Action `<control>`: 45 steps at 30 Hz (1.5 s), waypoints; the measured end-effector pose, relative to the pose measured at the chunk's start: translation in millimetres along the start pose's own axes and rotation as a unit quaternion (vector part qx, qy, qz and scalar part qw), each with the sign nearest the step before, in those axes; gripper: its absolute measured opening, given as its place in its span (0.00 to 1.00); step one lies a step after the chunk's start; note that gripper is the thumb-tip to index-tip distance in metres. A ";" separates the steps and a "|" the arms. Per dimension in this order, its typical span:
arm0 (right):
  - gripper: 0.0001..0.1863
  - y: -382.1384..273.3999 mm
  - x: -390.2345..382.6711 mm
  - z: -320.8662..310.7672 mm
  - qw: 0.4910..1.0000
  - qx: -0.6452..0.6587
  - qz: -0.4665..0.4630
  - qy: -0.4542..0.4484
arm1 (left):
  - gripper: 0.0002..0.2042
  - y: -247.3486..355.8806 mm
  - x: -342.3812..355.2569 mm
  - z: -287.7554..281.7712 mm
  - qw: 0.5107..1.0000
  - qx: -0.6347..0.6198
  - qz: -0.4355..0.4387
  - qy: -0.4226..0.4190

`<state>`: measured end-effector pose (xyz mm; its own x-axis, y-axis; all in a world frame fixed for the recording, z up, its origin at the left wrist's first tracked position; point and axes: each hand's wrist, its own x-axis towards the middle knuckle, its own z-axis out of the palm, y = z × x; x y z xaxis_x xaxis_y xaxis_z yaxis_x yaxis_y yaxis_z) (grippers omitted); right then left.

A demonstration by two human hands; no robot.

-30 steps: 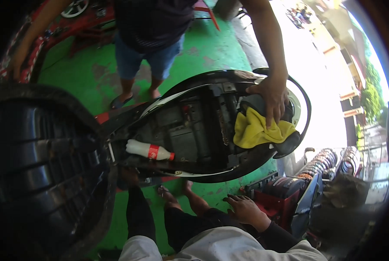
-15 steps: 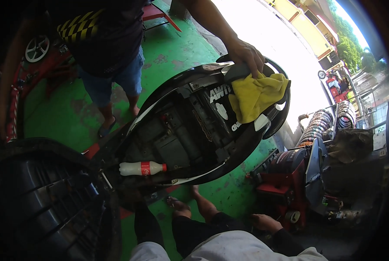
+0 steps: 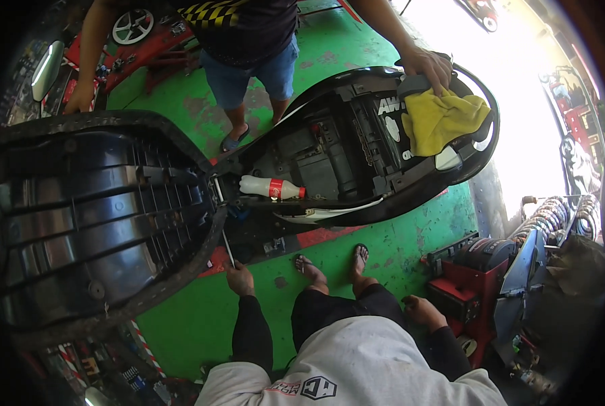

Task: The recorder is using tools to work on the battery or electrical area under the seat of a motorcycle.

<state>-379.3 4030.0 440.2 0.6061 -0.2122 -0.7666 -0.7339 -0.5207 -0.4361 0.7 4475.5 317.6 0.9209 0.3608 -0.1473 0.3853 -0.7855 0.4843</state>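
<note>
My left hand point(image 3: 240, 276) grips a thin metal tool point(image 3: 231, 253) beside the edge of a black scooter seat point(image 3: 96, 237), whose ribbed underside faces up. My right hand point(image 3: 423, 312) hangs empty by my leg, fingers loosely bent and apart. Across from me, the scooter's opened body point(image 3: 343, 213) exposes its storage compartment point(image 3: 316, 159), where a bottle point(image 3: 254, 184) with a red label and cap lies on its side. A standing person's hand point(image 3: 430, 68) rests at the tail, on or beside a yellow cloth point(image 3: 441, 128).
The other person point(image 3: 238, 37) stands beyond the scooter near red metal racks point(image 3: 133, 64) and a white wheel point(image 3: 133, 26). A red machine point(image 3: 461, 298) and springlike coiled parts point(image 3: 546, 223) are at my right. Tools point(image 3: 106, 365) lie lower left, on the green floor point(image 3: 174, 345).
My left hand has come into clear view, gripping the metal tool. My right hand has shifted slightly, fingers still loose. The view has shifted, so the scooter and bottle sit higher in the picture.
</note>
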 end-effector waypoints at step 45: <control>0.25 -241.1 143.2 -279.2 0.771 -0.181 -0.475 0.383 | 0.20 148.6 -294.9 -166.9 0.867 -0.497 -0.025 -0.011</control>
<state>-29.9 3894.3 567.1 0.9231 0.0533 0.3809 0.2022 -0.9097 -0.3628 -223.5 4336.3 576.9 0.9099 0.3631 -0.2005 0.1930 0.0571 0.9795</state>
